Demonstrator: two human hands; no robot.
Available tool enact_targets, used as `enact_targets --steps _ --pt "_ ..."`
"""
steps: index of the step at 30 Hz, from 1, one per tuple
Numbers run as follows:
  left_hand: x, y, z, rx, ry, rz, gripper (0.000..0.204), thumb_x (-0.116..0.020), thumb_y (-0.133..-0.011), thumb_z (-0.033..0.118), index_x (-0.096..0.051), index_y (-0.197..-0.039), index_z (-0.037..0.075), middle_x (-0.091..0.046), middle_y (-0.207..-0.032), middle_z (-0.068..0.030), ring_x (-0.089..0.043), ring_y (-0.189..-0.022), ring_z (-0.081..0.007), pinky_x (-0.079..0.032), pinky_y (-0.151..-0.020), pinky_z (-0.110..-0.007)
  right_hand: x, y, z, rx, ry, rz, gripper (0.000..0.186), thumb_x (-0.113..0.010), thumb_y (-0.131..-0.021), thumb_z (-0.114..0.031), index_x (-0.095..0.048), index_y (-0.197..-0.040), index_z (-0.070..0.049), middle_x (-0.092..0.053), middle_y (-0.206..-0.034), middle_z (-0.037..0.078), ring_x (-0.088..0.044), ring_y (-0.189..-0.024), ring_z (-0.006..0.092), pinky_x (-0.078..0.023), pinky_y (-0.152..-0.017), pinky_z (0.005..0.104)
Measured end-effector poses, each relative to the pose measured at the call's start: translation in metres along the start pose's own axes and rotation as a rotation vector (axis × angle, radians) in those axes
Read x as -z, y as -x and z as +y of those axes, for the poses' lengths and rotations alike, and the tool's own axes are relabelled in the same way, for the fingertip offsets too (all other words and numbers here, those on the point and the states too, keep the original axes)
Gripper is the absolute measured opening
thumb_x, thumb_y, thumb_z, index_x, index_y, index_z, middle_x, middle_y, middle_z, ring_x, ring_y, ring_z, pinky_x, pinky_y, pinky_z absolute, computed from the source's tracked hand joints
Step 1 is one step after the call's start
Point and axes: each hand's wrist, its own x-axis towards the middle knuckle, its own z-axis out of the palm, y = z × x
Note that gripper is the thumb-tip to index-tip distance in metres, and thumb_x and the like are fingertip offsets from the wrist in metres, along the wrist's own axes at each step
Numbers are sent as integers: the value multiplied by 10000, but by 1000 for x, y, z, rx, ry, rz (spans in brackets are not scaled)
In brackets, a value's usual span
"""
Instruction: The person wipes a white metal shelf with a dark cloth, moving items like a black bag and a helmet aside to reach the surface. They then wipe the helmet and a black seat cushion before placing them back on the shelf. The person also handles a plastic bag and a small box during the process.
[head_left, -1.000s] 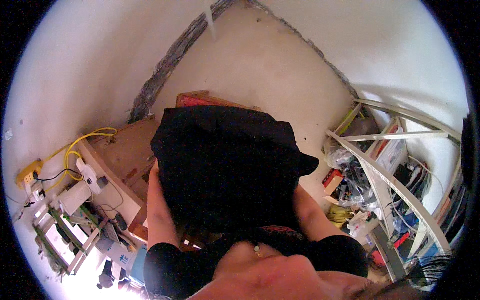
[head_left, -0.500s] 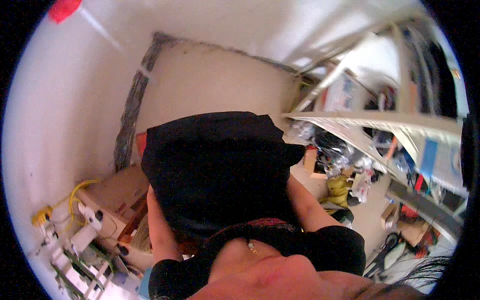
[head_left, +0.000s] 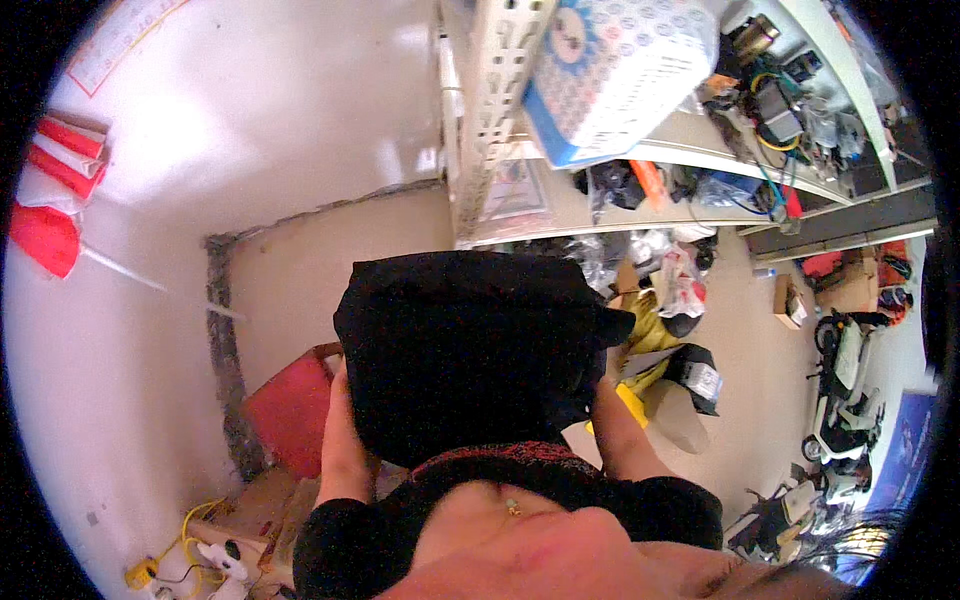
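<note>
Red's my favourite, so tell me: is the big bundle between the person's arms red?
No, the bundle looks black across all its visible surface.

Black bundle (head_left: pixel 470 350), perhaps folded cloth, between bare forearms (head_left: pixel 346 450), hands hidden, loaded shelving (head_left: pixel 490 110) beyond

It's one black bundle (head_left: pixel 470 350), two bare forearms (head_left: pixel 345 450), two black sleeves (head_left: pixel 345 545), one red board (head_left: pixel 295 415), one yellow power strip (head_left: pixel 141 574), one big blue-and-white package (head_left: pixel 630 80) and, there, one necklace (head_left: pixel 513 507)!

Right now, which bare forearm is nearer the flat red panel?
The left bare forearm, directly beside the flat red panel in the picture; the right bare forearm is across the black cloth bundle from that panel.
</note>
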Motion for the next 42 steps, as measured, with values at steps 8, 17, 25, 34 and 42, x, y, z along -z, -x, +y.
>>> enact_targets --steps 8,17,25,34,42 --pt "-109 25 1 -35 -32 -124 534 -417 -877 457 -398 -1262 88 -466 -1219 -121 -438 -1120 -265 -347 -928 -335 68 8 -26 46 71 26 521 -397 -883 -390 -353 -1302 -83 -405 -1298 130 -368 -1195 267 -301 -989 404" --pt "-205 108 -31 -4 91 -35 540 -418 -875 460 -391 -1268 91 -460 -1226 -120 -433 -1125 -264 -345 -931 -334 43 -106 -198 423 426 -123 514 -399 -885 -374 -348 -1306 -84 -398 -1304 129 -358 -1204 269 -295 -992 406" --pt "-296 149 -61 77 238 -59 546 -418 -874 463 -384 -1274 93 -454 -1232 -119 -428 -1131 -263 -343 -933 -333 -49 -164 -291 714 686 -107 508 -402 -887 -360 -343 -1309 -85 -392 -1310 128 -349 -1211 270 -290 -995 408" --pt "-394 174 -79 108 467 -7 553 -419 -872 466 -376 -1280 95 -447 -1239 -118 -423 -1136 -261 -341 -936 -332 -123 -226 -361 1043 939 -74 502 -404 -888 -344 -337 -1313 -86 -386 -1316 128 -338 -1220 271 -284 -998 411" --pt "-480 189 -83 124 669 29 559 -419 -871 469 -370 -1286 98 -441 -1246 -117 -418 -1141 -260 -339 -938 -331 -82 -241 -384 1220 1019 -63 497 -406 -890 -329 -332 -1316 -87 -380 -1321 127 -330 -1227 272 -279 -1000 413"
